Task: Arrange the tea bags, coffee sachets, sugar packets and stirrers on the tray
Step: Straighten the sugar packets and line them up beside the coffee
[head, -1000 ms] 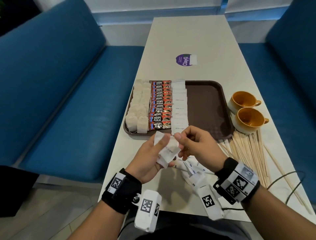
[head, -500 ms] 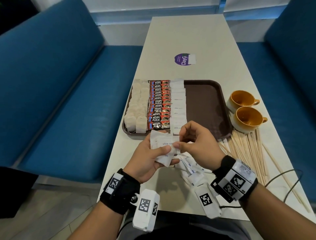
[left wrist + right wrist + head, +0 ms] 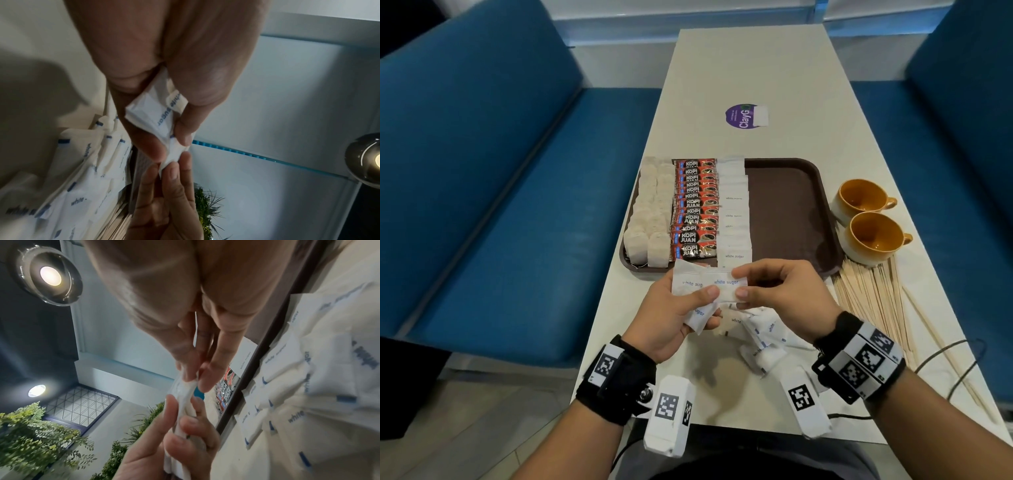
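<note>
While the head cam looks down, both hands sit just in front of the brown tray (image 3: pixel 787 205)'s near edge; the left hand (image 3: pixel 674 318) grips a small fan of sugar packets (image 3: pixel 695 286) between thumb and curled fingers, and the right hand (image 3: pixel 780 291) pinches the right end of the top packet (image 3: pixel 726 284), so the hands are basically touching through the paper; on the tray, left to right, there are rows of tea bags (image 3: pixel 650 216), coffee sachets (image 3: pixel 695 209) and laid-out sugar (image 3: pixel 734 205); loose packets (image 3: pixel 763 339) lie on the table (image 3: pixel 750 68) under the hands; stirrers (image 3: pixel 873 298) lie on the table well right, by two orange cups (image 3: pixel 869 222).

Left wrist cam: the left hand (image 3: pixel 164 65) has thumb and fingers clamped round the folded packets (image 3: pixel 152 112); right fingertips (image 3: pixel 174 175) nip the lower end; more packets lie on the table just below.

Right wrist cam: the right hand (image 3: pixel 195 321) has thumb and forefinger closed on the packets' edge (image 3: pixel 185 395); the left hand (image 3: pixel 174 443) holds them from below.
</note>
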Tool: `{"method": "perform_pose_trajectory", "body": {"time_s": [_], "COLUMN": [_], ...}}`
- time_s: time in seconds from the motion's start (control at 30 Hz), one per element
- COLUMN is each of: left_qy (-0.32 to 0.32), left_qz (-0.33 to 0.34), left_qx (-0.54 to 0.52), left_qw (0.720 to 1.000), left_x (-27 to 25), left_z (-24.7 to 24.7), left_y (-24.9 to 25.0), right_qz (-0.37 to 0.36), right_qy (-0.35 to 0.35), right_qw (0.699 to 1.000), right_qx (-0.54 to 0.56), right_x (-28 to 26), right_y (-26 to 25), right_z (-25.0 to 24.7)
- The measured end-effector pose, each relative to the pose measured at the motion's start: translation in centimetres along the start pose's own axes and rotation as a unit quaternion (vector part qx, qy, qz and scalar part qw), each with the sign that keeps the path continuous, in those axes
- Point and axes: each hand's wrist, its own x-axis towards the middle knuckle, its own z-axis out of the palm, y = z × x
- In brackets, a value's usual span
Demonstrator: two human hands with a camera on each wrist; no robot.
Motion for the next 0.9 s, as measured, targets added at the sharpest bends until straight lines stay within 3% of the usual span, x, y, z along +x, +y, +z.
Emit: {"method": "perform_pose_trajectory", "body": {"time_s": [0.17, 0.3, 0.47, 0.57, 0.7, 0.9], "left_qy": [-0.003, 0.033, 0.053, 0.049, 0.007, -0.051], "left_qz": [-0.004, -0.006, 0.024, 0.044, 0.021, -0.024], "left_qx": [0.005, 0.015, 0.09, 0.201, 0.328, 0.423], "left_qw": [1.0, 0.999, 0.994, 0.977, 0.944, 0.904], "left_x": [0.5, 1.4, 2.6, 3.3, 4.1, 5.2], "left_z": [0.2, -0.2, -1.1, -1.4, -1.0, 0.2], "left_y": [0.1, 0.6, 1.0, 1.0, 0.7, 0.6], "right_qz": [-0.007, -0.024, -0.019, 0.001, 0.007, 0.0], "right_qy": [0.017, 0.038, 0.103, 0.092, 0.099, 0.091], "right_qw": [1.0, 0.999, 0.988, 0.981, 0.976, 0.977], "right_qx": [-0.005, -0.021, -0.114, -0.172, -0.192, -0.194], "right_x": [0.9, 2.1, 4.4, 5.8, 7.0, 7.7], "right_y": [-0.5, -1.1, -0.5, 0.2, 1.1, 1.5], "right_z": [-0.7, -2.0, -4.4, -4.8, -5.0, -5.0]}}
